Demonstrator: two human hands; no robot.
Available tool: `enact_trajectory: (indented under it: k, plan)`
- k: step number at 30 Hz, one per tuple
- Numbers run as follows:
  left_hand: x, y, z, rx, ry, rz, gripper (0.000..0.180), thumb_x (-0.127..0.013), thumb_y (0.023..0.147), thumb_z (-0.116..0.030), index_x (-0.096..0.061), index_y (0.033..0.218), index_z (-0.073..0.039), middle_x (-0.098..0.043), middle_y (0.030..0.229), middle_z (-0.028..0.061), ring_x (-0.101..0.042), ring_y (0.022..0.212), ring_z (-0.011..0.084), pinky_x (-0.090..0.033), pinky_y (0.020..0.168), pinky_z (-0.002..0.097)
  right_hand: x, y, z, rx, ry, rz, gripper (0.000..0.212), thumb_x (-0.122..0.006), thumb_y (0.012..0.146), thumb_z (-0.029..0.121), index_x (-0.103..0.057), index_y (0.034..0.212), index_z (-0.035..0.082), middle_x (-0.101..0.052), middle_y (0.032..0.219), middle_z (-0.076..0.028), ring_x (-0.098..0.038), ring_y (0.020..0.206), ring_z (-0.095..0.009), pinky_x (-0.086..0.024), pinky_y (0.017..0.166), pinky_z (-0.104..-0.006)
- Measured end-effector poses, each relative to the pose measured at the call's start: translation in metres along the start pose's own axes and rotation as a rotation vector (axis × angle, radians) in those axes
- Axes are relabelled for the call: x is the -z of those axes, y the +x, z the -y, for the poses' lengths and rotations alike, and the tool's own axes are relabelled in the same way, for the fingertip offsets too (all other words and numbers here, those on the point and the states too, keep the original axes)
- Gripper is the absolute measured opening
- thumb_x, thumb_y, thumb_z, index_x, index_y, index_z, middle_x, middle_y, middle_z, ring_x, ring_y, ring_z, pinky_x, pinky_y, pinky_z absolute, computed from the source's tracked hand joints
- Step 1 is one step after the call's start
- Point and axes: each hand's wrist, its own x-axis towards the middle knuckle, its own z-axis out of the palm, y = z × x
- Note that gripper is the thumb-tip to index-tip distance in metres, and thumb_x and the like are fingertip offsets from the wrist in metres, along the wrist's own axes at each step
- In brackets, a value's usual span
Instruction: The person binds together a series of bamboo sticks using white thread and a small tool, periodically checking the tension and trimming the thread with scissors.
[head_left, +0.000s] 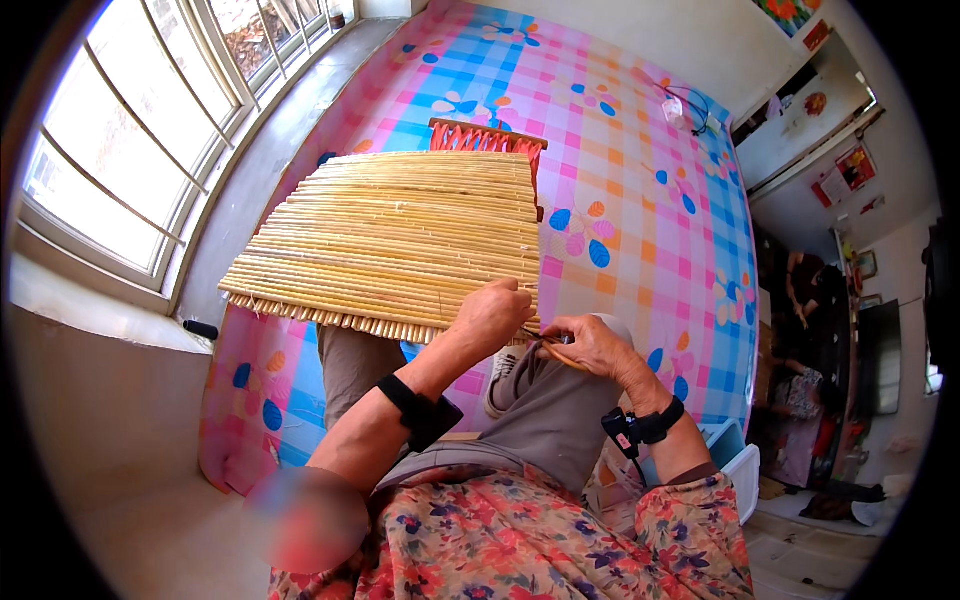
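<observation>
A mat of pale yellow stalks [400, 235], bound side by side in rows, lies slanted in front of me with its near edge over my lap. At its near right corner my left hand [492, 318] is closed, fingers bent against the stalks; what it pinches is too small to make out. Just right of that corner my right hand [592, 347] is closed around a thin orange curved piece [564, 356], possibly a tool handle. A dark tip shows between the two hands. Black bands with small devices sit on both my wrists.
Beyond the mat a wooden frame with red lacing [480, 140] partly shows. A checked, flowered sheet [610, 170] spreads under everything. Barred windows [130, 130] with a sill stand left. Blue and white bins [740, 475] are by my right elbow. People [805, 285] are at far right.
</observation>
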Motion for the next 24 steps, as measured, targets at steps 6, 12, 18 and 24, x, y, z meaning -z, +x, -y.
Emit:
enact_trajectory:
  k: [6, 12, 18, 24]
  plan:
    - [-0.004, -0.002, 0.003, 0.045, -0.027, 0.006, 0.019, -0.056, 0.083, -0.023, -0.06, 0.072, -0.008, -0.055, 0.072, 0.0085, -0.058, 0.079, 0.0275, -0.049, 0.063, 0.0418, 0.0, 0.0, 0.001, 0.002, -0.069, -0.007, 0.034, -0.073, 0.078, 0.02, -0.064, 0.105, 0.002, -0.069, 0.095, -0.012, -0.062, 0.085, -0.017, -0.048, 0.077, -0.0296]
    - [0.002, -0.002, -0.005, 0.128, -0.047, 0.038, 0.02, -0.057, 0.084, -0.025, -0.061, 0.074, -0.007, -0.055, 0.077, 0.0109, -0.06, 0.077, 0.031, -0.049, 0.064, 0.0442, -0.001, -0.004, 0.004, 0.062, -0.147, -0.049, 0.036, -0.071, 0.077, 0.033, -0.064, 0.101, 0.007, -0.067, 0.091, -0.016, -0.064, 0.086, -0.033, -0.05, 0.077, -0.0378]
    - [-0.002, -0.005, -0.002, 0.097, -0.057, 0.015, 0.019, -0.057, 0.083, -0.024, -0.061, 0.075, -0.007, -0.055, 0.076, 0.0114, -0.06, 0.075, 0.0318, -0.049, 0.064, 0.0444, -0.001, -0.009, 0.019, 0.032, -0.294, -0.089, 0.031, -0.069, 0.078, 0.031, -0.064, 0.099, 0.009, -0.068, 0.091, -0.014, -0.064, 0.087, -0.034, -0.051, 0.075, -0.0407]
    - [0.004, -0.003, -0.003, 0.119, -0.103, -0.047, 0.013, -0.057, 0.08, -0.017, -0.06, 0.074, -0.006, -0.056, 0.075, 0.0117, -0.06, 0.076, 0.0321, -0.049, 0.065, 0.044, -0.004, -0.011, 0.02, 0.108, -0.342, -0.085, 0.028, -0.068, 0.079, 0.029, -0.063, 0.098, 0.009, -0.067, 0.087, -0.014, -0.063, 0.084, -0.034, -0.051, 0.072, -0.0422]
